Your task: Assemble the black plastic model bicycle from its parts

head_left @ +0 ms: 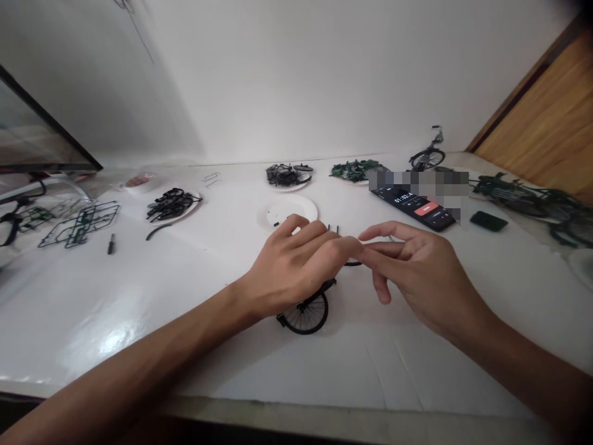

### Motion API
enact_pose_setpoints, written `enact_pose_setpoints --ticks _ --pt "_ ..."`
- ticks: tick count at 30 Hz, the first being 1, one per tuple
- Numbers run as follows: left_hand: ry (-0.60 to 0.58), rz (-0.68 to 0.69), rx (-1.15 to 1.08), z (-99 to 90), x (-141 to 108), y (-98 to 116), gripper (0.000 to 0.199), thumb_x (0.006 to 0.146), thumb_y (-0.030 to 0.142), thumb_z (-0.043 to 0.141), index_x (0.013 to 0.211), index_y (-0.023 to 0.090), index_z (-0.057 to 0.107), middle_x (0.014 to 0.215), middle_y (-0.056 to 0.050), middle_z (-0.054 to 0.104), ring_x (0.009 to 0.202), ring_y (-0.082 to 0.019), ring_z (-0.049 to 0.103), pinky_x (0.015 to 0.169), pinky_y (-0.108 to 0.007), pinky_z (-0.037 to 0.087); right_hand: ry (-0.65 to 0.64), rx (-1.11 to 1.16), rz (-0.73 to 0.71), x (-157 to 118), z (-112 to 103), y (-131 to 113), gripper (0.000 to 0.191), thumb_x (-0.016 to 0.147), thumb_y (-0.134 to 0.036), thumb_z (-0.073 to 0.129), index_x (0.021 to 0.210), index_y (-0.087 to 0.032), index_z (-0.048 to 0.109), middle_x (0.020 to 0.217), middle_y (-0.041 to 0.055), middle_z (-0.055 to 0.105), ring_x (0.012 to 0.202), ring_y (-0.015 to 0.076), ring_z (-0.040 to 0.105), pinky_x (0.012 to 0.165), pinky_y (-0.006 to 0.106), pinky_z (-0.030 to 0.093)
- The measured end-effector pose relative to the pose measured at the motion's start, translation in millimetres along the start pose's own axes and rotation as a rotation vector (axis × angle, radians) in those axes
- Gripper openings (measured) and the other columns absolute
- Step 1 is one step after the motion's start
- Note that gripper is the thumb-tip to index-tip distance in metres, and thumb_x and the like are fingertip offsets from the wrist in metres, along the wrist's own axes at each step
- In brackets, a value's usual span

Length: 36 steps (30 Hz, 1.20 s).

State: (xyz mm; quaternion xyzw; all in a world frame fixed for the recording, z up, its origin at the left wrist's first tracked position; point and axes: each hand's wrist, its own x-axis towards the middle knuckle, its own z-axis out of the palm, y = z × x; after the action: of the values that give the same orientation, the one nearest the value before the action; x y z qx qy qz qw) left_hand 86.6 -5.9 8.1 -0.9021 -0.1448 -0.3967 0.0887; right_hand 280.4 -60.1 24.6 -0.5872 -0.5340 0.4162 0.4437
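Observation:
A small black model bicycle point(306, 314) is beneath my left hand, its spoked wheel showing below the palm and part of another wheel between the hands. My left hand point(303, 262) is bent over the bicycle, its fingers closed, and hides most of the frame. My right hand point(414, 266) meets it from the right, thumb and index finger pinched at the left fingertips. Whatever either pinch holds is hidden or too small to name.
Behind the hands is a white plate point(303, 210) with small bits. Plates of black parts point(171, 204) and green parts point(356, 170) stand farther back. A phone point(417, 204), a finished model bicycle point(428, 154), a screwdriver point(111, 244) and part frames point(83, 224) lie around.

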Motion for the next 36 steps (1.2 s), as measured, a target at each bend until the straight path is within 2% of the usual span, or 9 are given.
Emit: enact_pose_setpoints --ticks 2,5,7,10,19,25,29,33,36 --pt "0.024 -0.034 -0.046 -0.1 0 1 0.024 0.093 0.008 0.056 0.112 0.02 0.047 0.091 0.0 0.071 0.073 -0.013 0.061 0.073 -0.033 0.041 -0.016 0.046 0.003 2 -1 2 0.036 0.074 -0.052 0.079 0.095 -0.025 0.064 0.044 -0.0051 0.06 0.043 0.0133 0.051 0.048 0.029 0.043" --pt "0.051 -0.179 -0.251 -0.3 1 3 0.023 0.092 0.01 0.061 0.107 0.02 0.047 0.092 -0.001 0.069 0.075 -0.012 0.062 0.076 -0.033 0.046 -0.09 0.18 -0.021 5 -3 5 0.034 0.073 -0.041 0.083 0.097 -0.024 0.065 0.072 0.0005 0.073 0.059 0.0144 0.063 0.053 0.027 0.05" --pt "0.042 -0.288 -0.439 -0.2 1 3 0.024 0.091 0.011 0.062 0.107 0.02 0.046 0.094 -0.002 0.068 0.078 -0.012 0.064 0.078 -0.034 0.05 -0.136 0.25 -0.035 7 -4 7 0.03 0.072 -0.033 0.084 0.093 -0.022 0.066 0.087 0.003 0.073 0.069 0.0153 0.066 0.055 0.026 0.053" --pt "0.051 -0.337 -0.62 0.7 0 4 0.029 0.091 0.011 0.063 0.109 0.022 0.043 0.095 -0.003 0.066 0.081 -0.013 0.065 0.08 -0.036 0.053 -0.177 0.277 -0.045 8 -6 8 0.022 0.074 -0.027 0.083 0.087 -0.02 0.066 0.086 0.0023 0.069 0.074 0.0147 0.064 0.057 0.024 0.054" --pt "0.016 -0.308 -0.773 -0.8 0 3 0.032 0.091 0.009 0.061 0.114 0.021 0.041 0.096 -0.004 0.065 0.086 -0.015 0.064 0.076 -0.034 0.055 -0.309 0.238 -0.066 8 -10 8 0.015 0.085 -0.025 0.073 0.091 -0.022 0.059 0.088 -0.0006 0.067 0.07 0.0115 0.061 0.068 0.026 0.051" --pt "0.013 -0.314 -0.735 -0.7 -1 3 0.04 0.091 0.008 0.061 0.122 0.022 0.04 0.098 -0.004 0.065 0.084 -0.015 0.064 0.081 -0.037 0.055 -0.329 0.231 -0.073 7 -12 9 0.019 0.085 -0.024 0.073 0.087 -0.023 0.054 0.088 -0.0026 0.064 0.071 0.0109 0.059 0.072 0.027 0.048" --pt "-0.028 -0.278 -0.664 -5.7 1 -1 0.032 0.093 0.015 0.062 0.12 0.021 0.046 0.1 -0.006 0.066 0.087 -0.015 0.065 0.085 -0.035 0.054 -0.321 0.217 -0.081 7 -12 7 0.02 0.086 -0.028 0.072 0.088 -0.023 0.053 0.089 -0.0021 0.063 0.074 0.0119 0.059 0.076 0.029 0.048" --pt "-0.182 -0.263 -0.303 -11.6 -1 -22 0.02 0.095 0.014 0.055 0.115 0.019 0.054 0.108 -0.008 0.068 0.097 -0.019 0.063 0.089 -0.039 0.048 -0.243 0.12 -0.135 9 -12 7 0.021 0.084 -0.031 0.073 0.088 -0.024 0.054 0.089 -0.0007 0.063 0.074 0.0142 0.06 0.074 0.031 0.049" --pt "-0.347 -0.19 -0.111 -9.5 -8 -44 0.026 0.094 0.003 0.045 0.106 0.018 0.063 0.113 -0.007 0.069 0.108 -0.021 0.06 0.093 -0.04 0.043 -0.13 -0.033 -0.263 9 -10 8 0.018 0.084 -0.03 0.073 0.086 -0.024 0.056 0.09 0.001 0.064 0.084 0.0176 0.061 0.078 0.032 0.05"
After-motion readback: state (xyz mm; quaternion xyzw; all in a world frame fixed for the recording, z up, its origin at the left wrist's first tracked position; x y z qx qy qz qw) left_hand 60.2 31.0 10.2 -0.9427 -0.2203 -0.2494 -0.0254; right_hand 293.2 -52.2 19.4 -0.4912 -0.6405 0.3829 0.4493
